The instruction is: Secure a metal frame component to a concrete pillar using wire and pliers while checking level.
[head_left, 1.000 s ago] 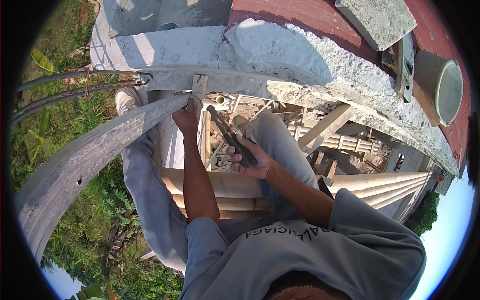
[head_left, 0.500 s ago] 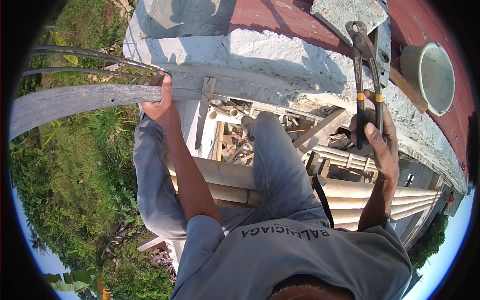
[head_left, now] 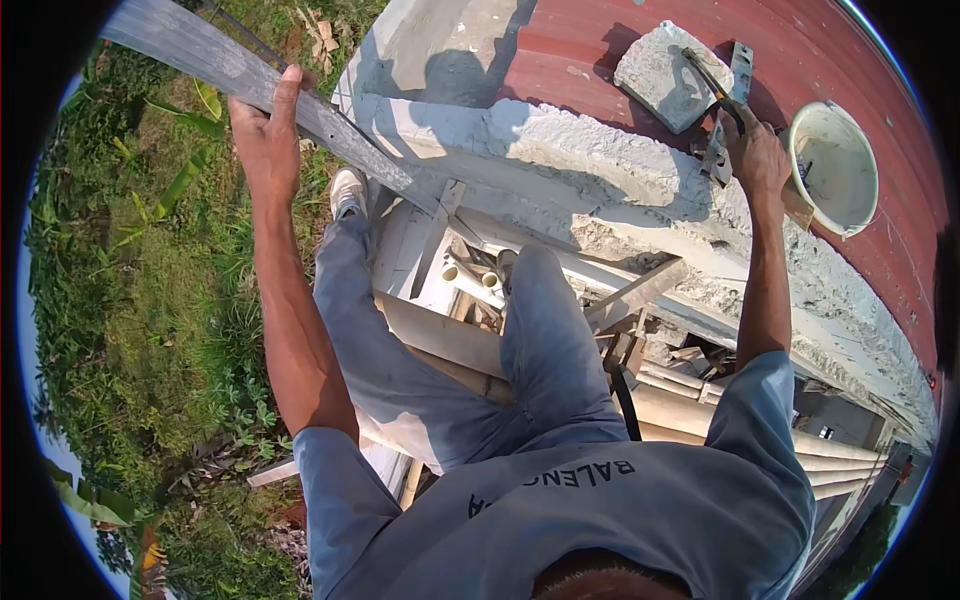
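Observation:
My left hand [head_left: 268, 135] is closed around a long, flat grey beam [head_left: 350, 145], its thumb across the face. The beam slants from the upper left down to the whitish ledge near a short wooden piece; whether it is wood or metal I cannot tell. Over at the upper right, my right hand [head_left: 757, 155] grips a pair of water pump pliers [head_left: 716, 82] by dark handles. The jaws are over a rough concrete block [head_left: 672, 75] lying on the red roof. Beside that hand lies a perforated metal strip [head_left: 741, 68], partly covered by hand and pliers.
A pale bucket [head_left: 835, 168] stands on the red metal roof [head_left: 800, 45], right of my right hand. A broken-edged concrete wall [head_left: 560, 150] crosses in front. Below my legs are bamboo poles [head_left: 660, 408] and gaps showing debris. Greenery [head_left: 150, 330] drops away at left.
My right hand has carried the pliers up and away to the concrete block. My left hand has moved left and up, and the beam now slants more steeply. My left leg has stretched forward.

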`<state>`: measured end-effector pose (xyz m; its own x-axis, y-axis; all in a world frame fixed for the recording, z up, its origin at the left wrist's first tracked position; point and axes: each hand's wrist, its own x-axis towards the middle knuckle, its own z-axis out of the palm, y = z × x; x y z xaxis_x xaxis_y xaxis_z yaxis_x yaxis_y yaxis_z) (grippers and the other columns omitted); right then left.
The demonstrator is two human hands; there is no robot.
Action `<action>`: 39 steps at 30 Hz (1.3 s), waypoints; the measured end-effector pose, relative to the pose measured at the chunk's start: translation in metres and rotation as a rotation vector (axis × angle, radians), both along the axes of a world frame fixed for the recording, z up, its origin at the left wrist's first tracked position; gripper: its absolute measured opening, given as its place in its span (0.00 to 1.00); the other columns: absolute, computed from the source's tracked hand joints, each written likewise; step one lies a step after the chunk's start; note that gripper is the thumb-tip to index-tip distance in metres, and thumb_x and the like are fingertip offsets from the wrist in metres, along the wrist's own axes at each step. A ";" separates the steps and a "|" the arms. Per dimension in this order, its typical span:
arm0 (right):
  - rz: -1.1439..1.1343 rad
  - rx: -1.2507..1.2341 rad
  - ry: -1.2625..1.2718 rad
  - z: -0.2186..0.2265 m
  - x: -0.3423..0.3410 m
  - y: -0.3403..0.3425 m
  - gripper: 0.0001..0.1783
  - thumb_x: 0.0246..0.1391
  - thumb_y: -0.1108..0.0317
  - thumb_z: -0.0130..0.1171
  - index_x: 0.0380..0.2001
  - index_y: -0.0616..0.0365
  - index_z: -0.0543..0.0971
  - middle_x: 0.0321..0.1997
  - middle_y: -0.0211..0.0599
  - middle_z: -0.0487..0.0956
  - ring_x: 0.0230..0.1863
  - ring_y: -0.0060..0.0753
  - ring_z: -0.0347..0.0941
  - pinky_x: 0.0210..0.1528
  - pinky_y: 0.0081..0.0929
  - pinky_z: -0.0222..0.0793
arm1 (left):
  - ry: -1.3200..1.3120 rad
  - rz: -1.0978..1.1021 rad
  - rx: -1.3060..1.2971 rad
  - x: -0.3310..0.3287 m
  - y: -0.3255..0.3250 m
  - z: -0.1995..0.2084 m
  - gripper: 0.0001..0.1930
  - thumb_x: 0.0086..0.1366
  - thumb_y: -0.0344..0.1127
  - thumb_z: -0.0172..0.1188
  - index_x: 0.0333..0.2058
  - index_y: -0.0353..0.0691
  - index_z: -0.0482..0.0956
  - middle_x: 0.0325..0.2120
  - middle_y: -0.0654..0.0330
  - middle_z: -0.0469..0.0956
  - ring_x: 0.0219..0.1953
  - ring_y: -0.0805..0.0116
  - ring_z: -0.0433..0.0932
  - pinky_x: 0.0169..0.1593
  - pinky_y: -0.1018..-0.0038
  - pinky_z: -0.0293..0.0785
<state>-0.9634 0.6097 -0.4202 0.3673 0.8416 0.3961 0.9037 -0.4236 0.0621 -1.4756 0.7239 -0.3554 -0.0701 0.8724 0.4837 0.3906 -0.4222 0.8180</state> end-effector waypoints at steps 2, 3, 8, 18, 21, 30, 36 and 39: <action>-0.036 0.017 -0.006 0.008 0.024 0.000 0.22 0.58 0.42 0.50 0.52 0.33 0.77 0.37 0.47 0.82 0.43 0.51 0.78 0.43 0.50 0.70 | 0.019 0.009 -0.031 0.007 -0.005 0.004 0.17 0.68 0.41 0.57 0.46 0.32 0.69 0.34 0.56 0.81 0.39 0.70 0.77 0.46 0.72 0.70; -0.088 0.002 0.036 0.013 0.020 0.003 0.22 0.58 0.43 0.50 0.52 0.34 0.77 0.37 0.46 0.82 0.44 0.51 0.78 0.44 0.50 0.69 | 0.039 0.029 -0.037 0.006 -0.009 0.006 0.17 0.68 0.42 0.57 0.46 0.33 0.69 0.35 0.56 0.81 0.39 0.70 0.77 0.46 0.73 0.70; -0.205 0.083 0.107 0.045 0.050 -0.007 0.21 0.59 0.44 0.49 0.51 0.36 0.77 0.39 0.45 0.82 0.43 0.49 0.78 0.48 0.50 0.65 | -0.107 0.008 -0.045 0.004 -0.012 0.004 0.19 0.68 0.42 0.57 0.48 0.34 0.67 0.36 0.55 0.80 0.40 0.68 0.77 0.46 0.70 0.71; -0.132 -0.109 -0.085 0.060 0.059 0.022 0.15 0.61 0.54 0.47 0.43 0.48 0.77 0.31 0.45 0.80 0.37 0.50 0.78 0.38 0.45 0.68 | -0.135 0.059 -0.024 -0.005 0.000 0.024 0.25 0.66 0.43 0.60 0.53 0.33 0.65 0.40 0.50 0.79 0.41 0.63 0.78 0.48 0.64 0.72; -0.122 -0.052 -0.191 0.025 0.134 0.055 0.13 0.59 0.57 0.48 0.40 0.48 0.78 0.31 0.40 0.80 0.37 0.43 0.78 0.37 0.41 0.65 | -0.164 0.020 -0.047 0.014 0.001 0.025 0.25 0.65 0.44 0.61 0.53 0.33 0.65 0.41 0.49 0.78 0.42 0.62 0.78 0.49 0.64 0.72; -0.173 -0.168 -0.380 0.026 0.083 0.107 0.12 0.57 0.63 0.49 0.28 0.42 0.83 0.29 0.30 0.82 0.35 0.30 0.79 0.31 0.35 0.61 | -0.170 0.112 0.070 0.019 -0.012 0.038 0.27 0.68 0.46 0.57 0.55 0.32 0.62 0.39 0.53 0.79 0.41 0.66 0.78 0.49 0.66 0.73; -0.253 -0.223 -0.283 -0.003 0.079 0.124 0.13 0.56 0.63 0.49 0.27 0.41 0.84 0.29 0.29 0.83 0.32 0.28 0.80 0.24 0.35 0.62 | -0.093 0.167 -0.009 0.009 -0.012 0.034 0.32 0.68 0.47 0.55 0.61 0.31 0.55 0.43 0.51 0.79 0.44 0.65 0.78 0.48 0.66 0.75; -0.283 -0.244 -0.062 -0.021 0.088 0.120 0.13 0.56 0.63 0.49 0.26 0.45 0.83 0.30 0.33 0.83 0.35 0.34 0.81 0.27 0.40 0.69 | -0.031 0.257 -0.042 0.010 -0.013 0.033 0.35 0.69 0.47 0.54 0.64 0.31 0.51 0.45 0.48 0.79 0.46 0.64 0.79 0.48 0.66 0.77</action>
<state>-0.8755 0.7295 -0.4407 0.5805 0.7824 0.2255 0.7444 -0.6221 0.2426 -1.4661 0.7110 -0.3227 -0.3061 0.8435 0.4414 0.4549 -0.2777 0.8461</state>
